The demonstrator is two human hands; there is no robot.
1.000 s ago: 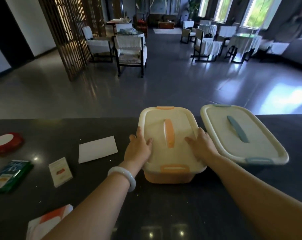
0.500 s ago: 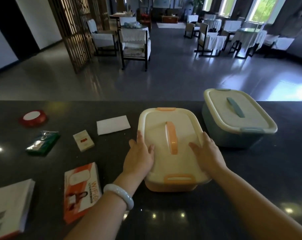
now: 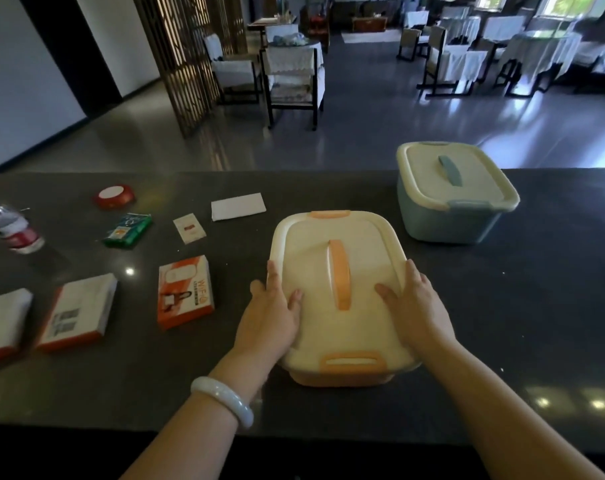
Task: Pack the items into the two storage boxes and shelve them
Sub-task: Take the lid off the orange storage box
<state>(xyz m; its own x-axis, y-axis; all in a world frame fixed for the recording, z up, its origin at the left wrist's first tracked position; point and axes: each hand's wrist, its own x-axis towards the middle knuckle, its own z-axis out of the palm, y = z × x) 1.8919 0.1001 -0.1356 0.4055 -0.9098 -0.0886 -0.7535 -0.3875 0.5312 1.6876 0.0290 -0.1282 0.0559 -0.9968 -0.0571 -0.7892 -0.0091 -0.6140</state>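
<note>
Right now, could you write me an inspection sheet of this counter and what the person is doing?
Surface: dark polished counter, ceiling lights mirrored in it.
Job's things: orange storage box, lid on, in front of the person; blue storage box, lid on, farther back to the right.
Clutter: to the left, orange WiFi carton, two more cartons, green packet, small card, white paper, red tape roll, water bottle.
Hands: left hand and right hand rest on the orange box's lid edges, one each side.
Cables: nothing seen.
Surroundings: dining room with covered chairs, tables, lattice screen.
</note>
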